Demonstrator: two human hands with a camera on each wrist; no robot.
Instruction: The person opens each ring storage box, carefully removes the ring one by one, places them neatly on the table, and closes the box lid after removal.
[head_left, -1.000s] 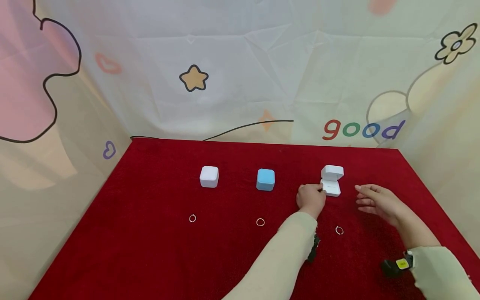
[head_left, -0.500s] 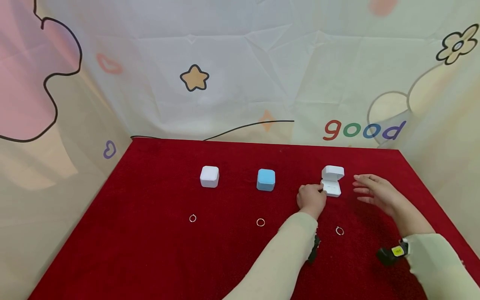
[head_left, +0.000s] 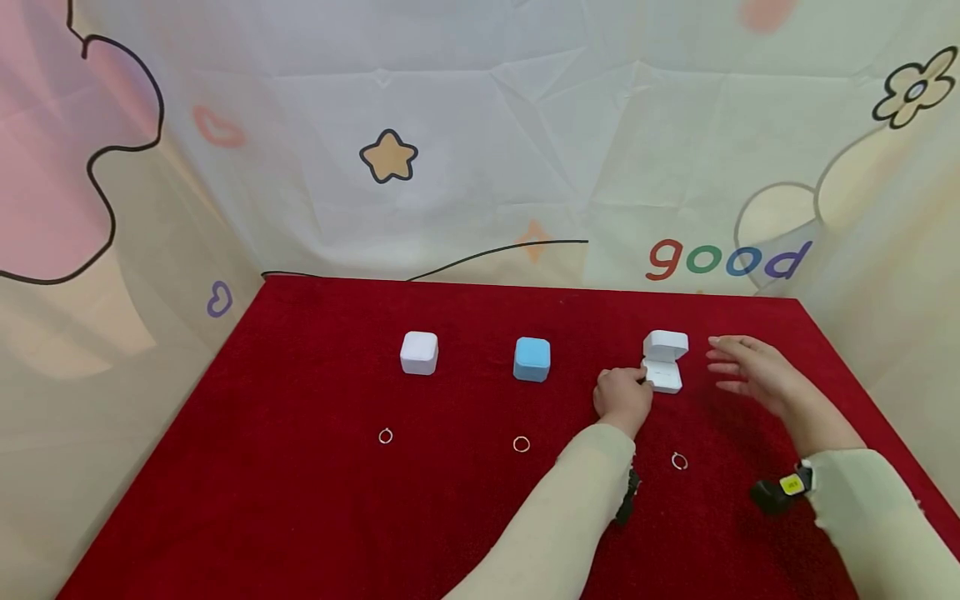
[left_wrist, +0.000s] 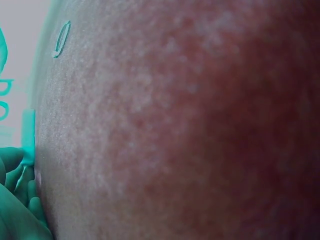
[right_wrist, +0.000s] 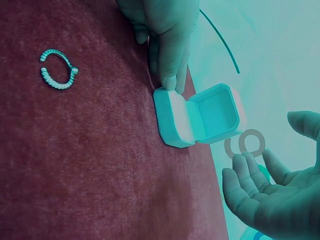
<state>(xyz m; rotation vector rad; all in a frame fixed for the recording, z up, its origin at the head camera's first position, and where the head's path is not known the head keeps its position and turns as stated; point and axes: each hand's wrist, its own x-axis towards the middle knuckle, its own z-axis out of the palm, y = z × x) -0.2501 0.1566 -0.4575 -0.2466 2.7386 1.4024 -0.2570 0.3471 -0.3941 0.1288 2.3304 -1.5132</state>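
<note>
A small white ring box (head_left: 663, 387) stands on the red cloth at the right, its lid raised. My left hand (head_left: 621, 395) grips the left side of its base, thumb tip at the rim, as the right wrist view shows. To the right of the box, my right hand (head_left: 759, 372) hovers with fingers spread and nothing in it. In front of the box lies a silver ring (right_wrist: 57, 85) with a gap in its band. The left wrist view catches only the left hand's fingers (left_wrist: 20, 210) at the box's edge.
Farther left stand a closed blue ring box (head_left: 532, 360) and a closed white box (head_left: 418, 353). A gold ring (head_left: 521, 452) lies in front of the blue one, another silver ring (head_left: 386, 443) before the white one. A printed curtain (head_left: 480, 167) hangs behind the table.
My right hand has moved up and slightly away from me beside the box, its fingers spreading a little. The left hand and the box have stayed put.
</note>
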